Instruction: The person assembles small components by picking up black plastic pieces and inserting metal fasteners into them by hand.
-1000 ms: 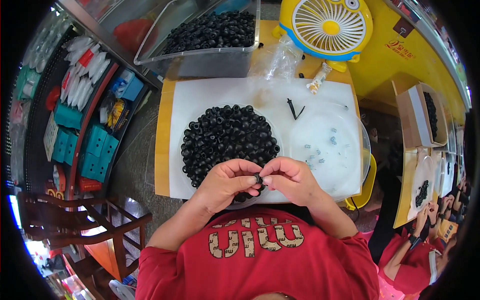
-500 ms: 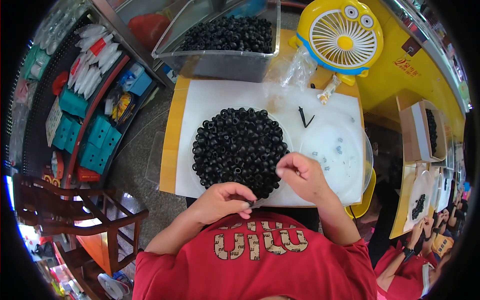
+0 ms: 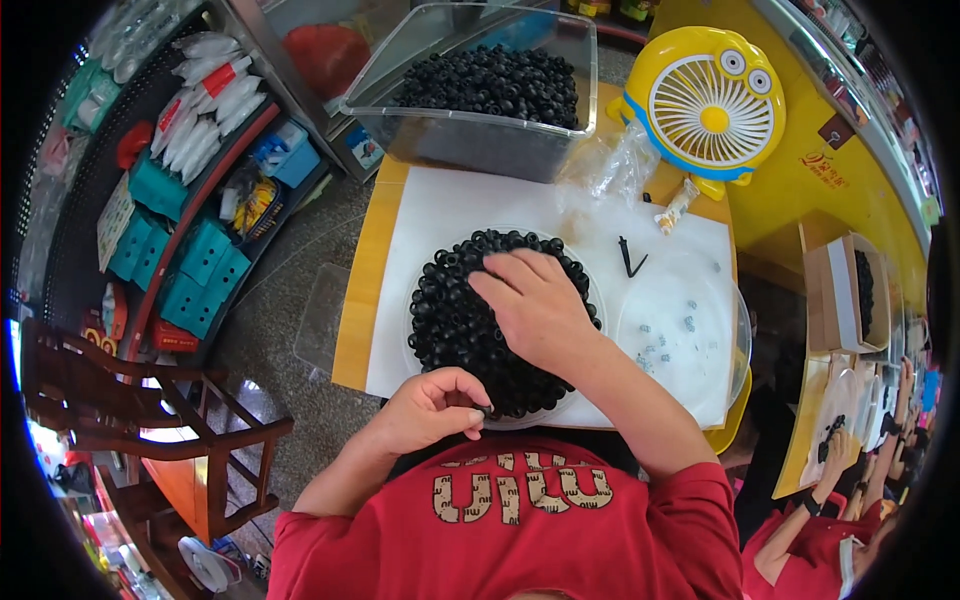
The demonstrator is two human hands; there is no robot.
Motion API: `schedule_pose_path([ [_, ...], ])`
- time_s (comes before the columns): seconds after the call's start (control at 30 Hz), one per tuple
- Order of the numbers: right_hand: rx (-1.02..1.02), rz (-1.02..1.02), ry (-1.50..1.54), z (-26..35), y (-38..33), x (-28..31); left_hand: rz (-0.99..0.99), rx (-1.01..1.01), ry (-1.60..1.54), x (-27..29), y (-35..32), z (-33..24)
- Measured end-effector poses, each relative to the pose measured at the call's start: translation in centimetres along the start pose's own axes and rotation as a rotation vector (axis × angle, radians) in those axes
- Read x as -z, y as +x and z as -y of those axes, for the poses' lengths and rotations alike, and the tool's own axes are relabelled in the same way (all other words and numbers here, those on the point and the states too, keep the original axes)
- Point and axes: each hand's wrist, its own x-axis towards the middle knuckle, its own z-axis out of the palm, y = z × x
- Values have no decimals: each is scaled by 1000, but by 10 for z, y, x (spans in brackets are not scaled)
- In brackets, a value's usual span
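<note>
A heap of small, round, hollow black pieces [image 3: 455, 320] fills a clear shallow tray [image 3: 408, 322] in front of me. My right hand [image 3: 535, 305] lies over the heap's upper middle, its fingers reaching out and touching the pieces; no held piece shows in it. At the heap's near edge my left hand [image 3: 438, 408] is closed, thumb against forefinger. Between those fingertips is a small dark piece [image 3: 485, 411], mostly covered, seemingly of the same kind as the heap. Right of the heap, a clear round tray [image 3: 672, 375] holds several tiny pale bluish bits [image 3: 690, 322].
Behind the heap stands a clear plastic bin [image 3: 470, 150] of more black pieces. A yellow fan [image 3: 714, 119], crumpled plastic film [image 3: 613, 172] and a thin black V-shaped piece [image 3: 631, 260] are at the right. Wooden chairs [image 3: 200, 430] stand left; a co-worker's hand [image 3: 835, 455] is far right.
My right hand has moved forward and left, from the heap's right edge onto its top. My left hand stays at the near edge, still pinched. The whole view has shifted slightly.
</note>
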Motion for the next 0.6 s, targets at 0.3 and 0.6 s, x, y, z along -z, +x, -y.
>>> schedule_pose_path([
  [0.3,-81,297,-133,-3,13,-12,9,-57,32,0,-6,-5],
  [0.6,-33,232,-67,19,-33,13,-1,-56,43,7,-7,-4],
])
